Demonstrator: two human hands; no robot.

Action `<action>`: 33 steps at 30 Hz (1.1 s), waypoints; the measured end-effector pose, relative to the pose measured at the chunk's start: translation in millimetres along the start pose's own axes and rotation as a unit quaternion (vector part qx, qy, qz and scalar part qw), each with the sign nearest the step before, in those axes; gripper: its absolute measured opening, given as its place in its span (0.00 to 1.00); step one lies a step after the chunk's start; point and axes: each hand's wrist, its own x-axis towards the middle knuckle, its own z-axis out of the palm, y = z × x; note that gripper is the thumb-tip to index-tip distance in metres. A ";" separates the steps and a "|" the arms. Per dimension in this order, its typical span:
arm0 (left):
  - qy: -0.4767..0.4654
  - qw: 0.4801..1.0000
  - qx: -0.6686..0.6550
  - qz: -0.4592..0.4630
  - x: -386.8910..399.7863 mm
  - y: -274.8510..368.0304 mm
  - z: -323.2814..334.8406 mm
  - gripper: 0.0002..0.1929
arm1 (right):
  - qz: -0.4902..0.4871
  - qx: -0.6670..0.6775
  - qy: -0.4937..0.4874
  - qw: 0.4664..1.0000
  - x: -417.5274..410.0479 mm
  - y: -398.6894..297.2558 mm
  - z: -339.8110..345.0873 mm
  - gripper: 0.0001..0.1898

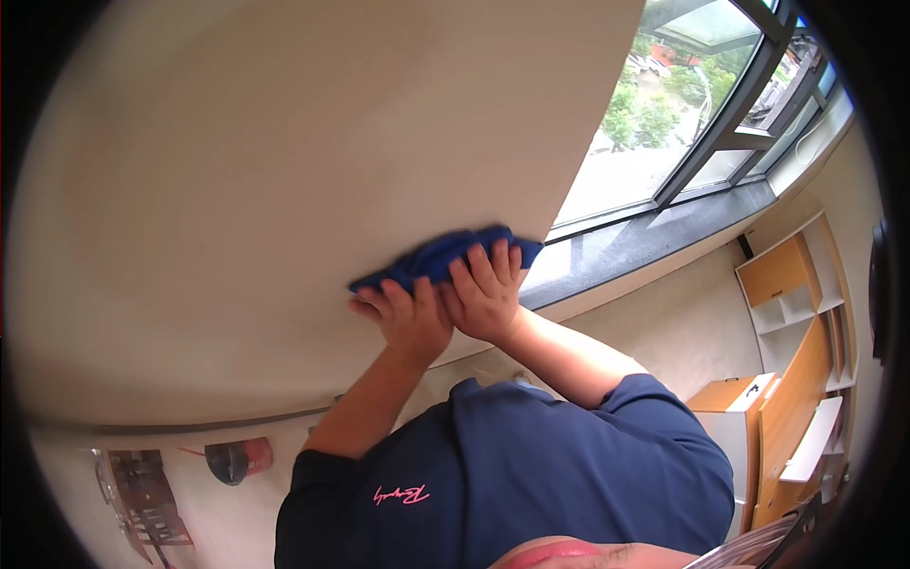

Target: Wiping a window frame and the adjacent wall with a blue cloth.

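A blue cloth (448, 257) lies bunched against a broad beige wall surface (320, 142), close to the wall's edge by the window. My left hand (416, 320) presses on its left part with fingers spread. Against its right part is my right hand (487, 295), fingers bent over the folds. Both hands are side by side, nearly touching at the thumbs. One corner of the cloth reaches the wall's edge; its underside is hidden.
At upper right is a grey-framed window (718, 153) with an opened sash, above a dark stone sill (640, 245). Wooden shelving (778, 277) and a leaning wood-coloured panel (793, 419) stand at right. A black-and-red bucket (238, 461) and a container of tools (146, 498) are at lower left.
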 end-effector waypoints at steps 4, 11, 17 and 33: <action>0.048 0.998 -0.021 0.026 2.8 -9.6 5.7 0.30 | -0.016 0.002 0.006 1.000 12.6 1.1 -0.4 0.18; -0.045 0.997 0.041 -0.049 -70.2 29.2 28.1 0.23 | -0.064 0.015 -0.036 0.997 -72.3 16.6 10.1 0.19; 0.023 0.998 0.033 -0.056 19.5 8.7 -0.9 0.37 | -0.033 0.043 -0.017 0.998 28.6 5.4 -14.2 0.20; 0.010 0.997 -0.017 -0.074 -40.8 -80.5 -39.4 0.29 | -0.059 0.029 -0.052 0.996 8.4 -85.8 52.8 0.23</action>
